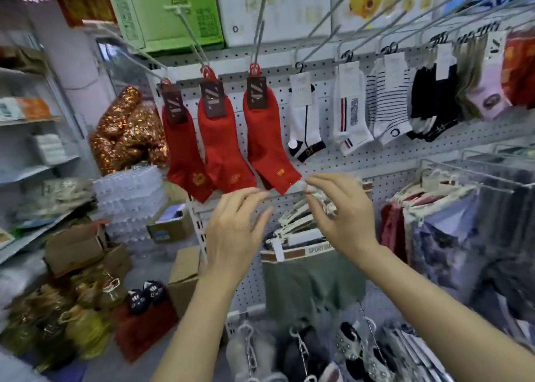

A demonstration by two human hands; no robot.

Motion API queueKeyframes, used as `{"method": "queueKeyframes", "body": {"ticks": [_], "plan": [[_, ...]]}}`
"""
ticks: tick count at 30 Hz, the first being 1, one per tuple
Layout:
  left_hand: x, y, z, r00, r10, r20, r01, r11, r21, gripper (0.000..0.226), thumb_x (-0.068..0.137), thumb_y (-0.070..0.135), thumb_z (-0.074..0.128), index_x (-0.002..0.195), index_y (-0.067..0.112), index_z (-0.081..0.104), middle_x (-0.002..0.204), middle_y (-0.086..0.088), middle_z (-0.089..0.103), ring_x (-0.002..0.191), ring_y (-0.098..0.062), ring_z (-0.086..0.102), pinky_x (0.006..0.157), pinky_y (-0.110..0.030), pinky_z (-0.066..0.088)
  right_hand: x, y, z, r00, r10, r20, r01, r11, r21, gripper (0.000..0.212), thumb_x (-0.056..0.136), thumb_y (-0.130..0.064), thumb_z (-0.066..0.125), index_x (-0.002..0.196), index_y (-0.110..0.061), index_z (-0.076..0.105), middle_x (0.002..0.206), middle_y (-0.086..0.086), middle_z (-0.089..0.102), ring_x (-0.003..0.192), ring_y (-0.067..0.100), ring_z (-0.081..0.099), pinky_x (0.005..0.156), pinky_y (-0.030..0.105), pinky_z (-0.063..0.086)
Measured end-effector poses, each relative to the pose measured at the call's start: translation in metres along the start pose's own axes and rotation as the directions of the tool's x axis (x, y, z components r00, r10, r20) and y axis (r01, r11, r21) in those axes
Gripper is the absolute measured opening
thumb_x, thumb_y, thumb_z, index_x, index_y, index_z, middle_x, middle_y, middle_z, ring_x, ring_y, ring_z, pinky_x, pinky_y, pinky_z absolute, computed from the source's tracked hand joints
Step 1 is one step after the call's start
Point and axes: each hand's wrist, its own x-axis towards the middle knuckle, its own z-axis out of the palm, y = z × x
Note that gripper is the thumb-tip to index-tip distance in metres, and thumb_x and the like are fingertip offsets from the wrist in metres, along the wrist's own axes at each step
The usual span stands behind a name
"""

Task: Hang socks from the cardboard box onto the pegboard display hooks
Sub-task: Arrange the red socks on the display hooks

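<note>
Your left hand (231, 231) hangs in front of the pegboard (333, 161) with its fingers (246, 196) spread and relaxed, holding nothing. Just above those fingertips the three pairs of red socks (220, 141) already hang from their hooks (191, 34), the toe of the right-hand pair just beside your right hand (341, 216). That hand pinches something small and pale among the white hangers (298, 216) of the lower row; what it is I cannot tell. Past it, up and right, white, striped and black socks (385, 103) fill more hooks. You seem between hangings. A cardboard box (182, 274) sits low, left of your left wrist; next you likely reach down for a fresh pair.
</note>
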Motion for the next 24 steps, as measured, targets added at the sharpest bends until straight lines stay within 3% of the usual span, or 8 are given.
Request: {"method": "queueKeyframes", "body": {"ticks": [3,11,17,21,24], "plan": [[-0.046,0.007,-0.003,0.992,-0.035,0.118,0.043,0.996,-0.073,0.036,0.095,0.040,0.053,0.115,0.017,0.070,0.113,0.003,0.068,0.104,-0.019,0.063,0.091,-0.031,0.049,-0.052,-0.023,-0.014,0.996,0.055,0.064,-0.053,0.998,-0.037,0.024,0.091,-0.019,0.066,0.110,-0.005,0.072,0.110,0.006,0.071,0.103,0.025,0.066,0.092,0.039,0.052],[-0.172,0.043,0.009,0.921,-0.018,0.388,0.127,0.958,-0.257,0.032,0.093,0.041,0.055,0.116,0.023,0.069,0.116,0.008,0.066,0.105,-0.016,0.060,0.085,-0.034,0.053,-0.194,-0.061,-0.079,0.923,0.286,0.258,-0.225,0.944,-0.242,0.026,0.092,-0.022,0.059,0.107,-0.006,0.071,0.105,0.006,0.070,0.095,0.026,0.064,0.083,0.041,0.052],[-0.232,0.106,0.024,0.871,0.039,0.489,0.186,0.896,-0.404,0.030,0.088,0.036,0.057,0.110,0.020,0.070,0.112,0.006,0.067,0.101,-0.017,0.060,0.088,-0.031,0.049,-0.269,-0.068,-0.145,0.843,0.482,0.239,-0.380,0.848,-0.370,0.022,0.087,-0.018,0.068,0.106,-0.008,0.073,0.102,0.003,0.071,0.094,0.026,0.065,0.084,0.035,0.051],[-0.256,0.157,0.050,0.804,0.119,0.582,0.200,0.868,-0.454,0.030,0.089,0.036,0.059,0.113,0.022,0.069,0.114,0.007,0.066,0.101,-0.018,0.061,0.089,-0.032,0.049,-0.306,-0.062,-0.186,0.810,0.551,0.197,-0.420,0.782,-0.461,0.023,0.089,-0.023,0.063,0.105,-0.010,0.073,0.101,0.001,0.071,0.093,0.023,0.063,0.081,0.034,0.051],[-0.272,0.201,0.075,0.740,0.172,0.650,0.222,0.850,-0.478,0.027,0.088,0.031,0.066,0.113,0.022,0.069,0.114,0.008,0.067,0.102,-0.015,0.059,0.089,-0.025,0.041,-0.344,-0.051,-0.219,0.728,0.654,0.207,-0.465,0.693,-0.551,0.022,0.087,-0.022,0.064,0.106,-0.014,0.072,0.098,-0.001,0.070,0.091,0.024,0.063,0.079,0.032,0.048]]}}
